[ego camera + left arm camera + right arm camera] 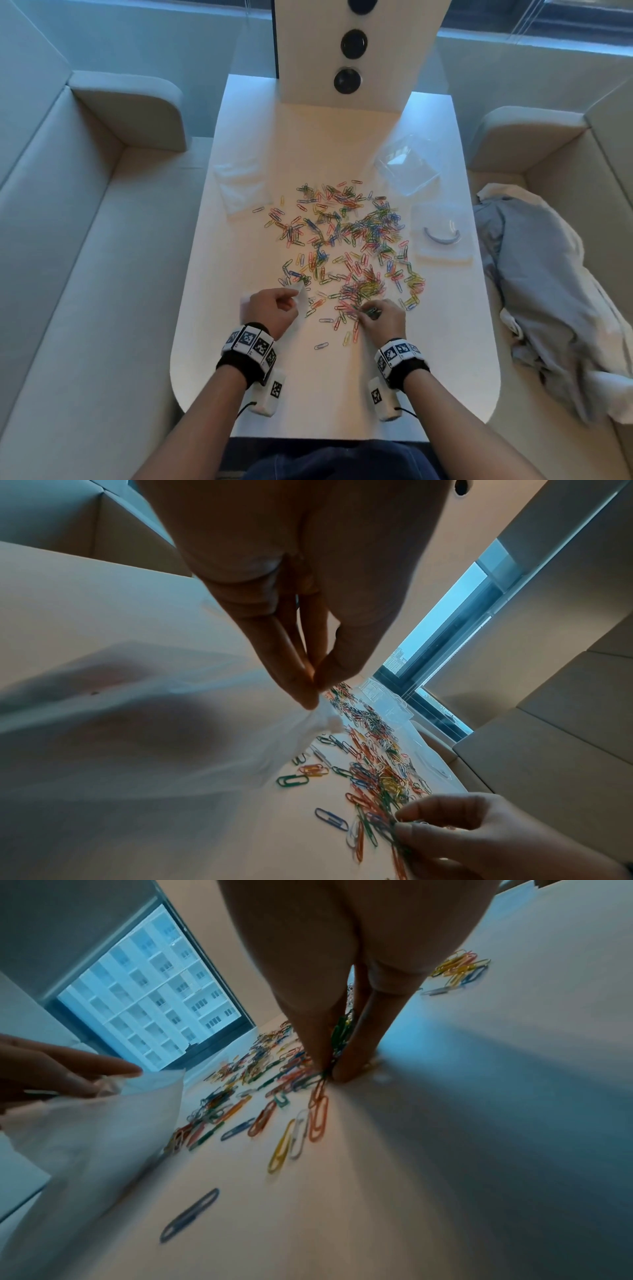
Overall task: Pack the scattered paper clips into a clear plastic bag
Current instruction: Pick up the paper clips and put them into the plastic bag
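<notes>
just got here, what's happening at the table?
A person is bagging coloured paper clips scattered over a white table. The left hand pinches the edge of a clear plastic bag, holding it just above the table. The right hand pinches a small bunch of clips from the near side of the pile. Most clips still lie loose.

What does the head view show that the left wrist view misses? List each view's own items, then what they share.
Head view only: the crumpled grey cloth on the seat to the right, the flat clear plastic bags at the white table's left edge, and both marker wristbands.

Left wrist view only: the left hand's fingers close up, pinching a bunched corner of the clear plastic bag.

Both: the scattered coloured paper clips, and the right hand gathering a bunch.
</notes>
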A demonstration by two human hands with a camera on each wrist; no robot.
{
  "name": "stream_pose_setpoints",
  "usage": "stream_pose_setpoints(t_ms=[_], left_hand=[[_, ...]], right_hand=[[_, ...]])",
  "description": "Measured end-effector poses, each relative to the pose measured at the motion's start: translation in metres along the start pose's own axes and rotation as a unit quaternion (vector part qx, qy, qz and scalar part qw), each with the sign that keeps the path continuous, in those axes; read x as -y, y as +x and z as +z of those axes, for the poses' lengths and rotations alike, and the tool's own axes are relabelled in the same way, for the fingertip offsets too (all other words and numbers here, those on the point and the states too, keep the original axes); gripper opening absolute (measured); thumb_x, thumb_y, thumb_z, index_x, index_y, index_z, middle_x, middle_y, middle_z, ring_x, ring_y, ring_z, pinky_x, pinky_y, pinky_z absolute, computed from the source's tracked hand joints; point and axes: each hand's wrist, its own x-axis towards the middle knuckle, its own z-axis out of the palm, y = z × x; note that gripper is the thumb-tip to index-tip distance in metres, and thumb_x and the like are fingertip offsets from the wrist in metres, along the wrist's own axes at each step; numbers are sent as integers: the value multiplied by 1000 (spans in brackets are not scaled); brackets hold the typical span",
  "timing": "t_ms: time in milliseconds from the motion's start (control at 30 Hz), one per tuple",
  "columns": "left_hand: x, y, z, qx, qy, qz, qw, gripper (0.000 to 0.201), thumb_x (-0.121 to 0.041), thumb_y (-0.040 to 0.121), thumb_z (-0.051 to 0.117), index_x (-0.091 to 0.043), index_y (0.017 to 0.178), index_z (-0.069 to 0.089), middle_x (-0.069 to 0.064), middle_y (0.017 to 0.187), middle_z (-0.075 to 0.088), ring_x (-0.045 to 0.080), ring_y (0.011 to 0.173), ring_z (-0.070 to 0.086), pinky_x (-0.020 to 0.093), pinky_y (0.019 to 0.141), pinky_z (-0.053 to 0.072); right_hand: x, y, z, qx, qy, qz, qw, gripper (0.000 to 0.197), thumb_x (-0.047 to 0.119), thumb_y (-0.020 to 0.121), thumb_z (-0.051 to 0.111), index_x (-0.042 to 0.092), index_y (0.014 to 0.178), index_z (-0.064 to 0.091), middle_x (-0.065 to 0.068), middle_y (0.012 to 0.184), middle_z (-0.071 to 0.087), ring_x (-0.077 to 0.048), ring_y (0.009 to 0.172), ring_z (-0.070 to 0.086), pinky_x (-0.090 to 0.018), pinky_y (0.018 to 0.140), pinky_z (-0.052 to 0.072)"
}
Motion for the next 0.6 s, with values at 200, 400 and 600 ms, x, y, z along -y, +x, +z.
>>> stream_pose_setpoints(t_ms=[200,400,600], left_hand=[[-5,1,6,2,-5,-7,1000,30,-16,76,69,-25,102,76,-12,83,73,6,82,68,29,89,57],[-11,-2,15,2,7,0,1000,29,-16,77,69,-25,104,75,-12,84,73,1,81,66,16,83,52],[-20,-5,24,4,2,24,1000,29,-16,77,70,-24,104,75,-13,79,71,0,77,67,23,86,56]], right_hand=[[-11,10,-16,63,193,117,972,12,17,73,84,15,83,78,-5,83,76,-12,78,71,-24,81,57],[29,5,-30,189,582,211,762,20,-7,89,59,-9,109,63,-20,99,72,-24,85,73,-28,74,61],[66,0,-4,238,504,170,813,21,-5,84,67,-10,104,67,-22,94,72,-28,87,72,-27,75,60]])
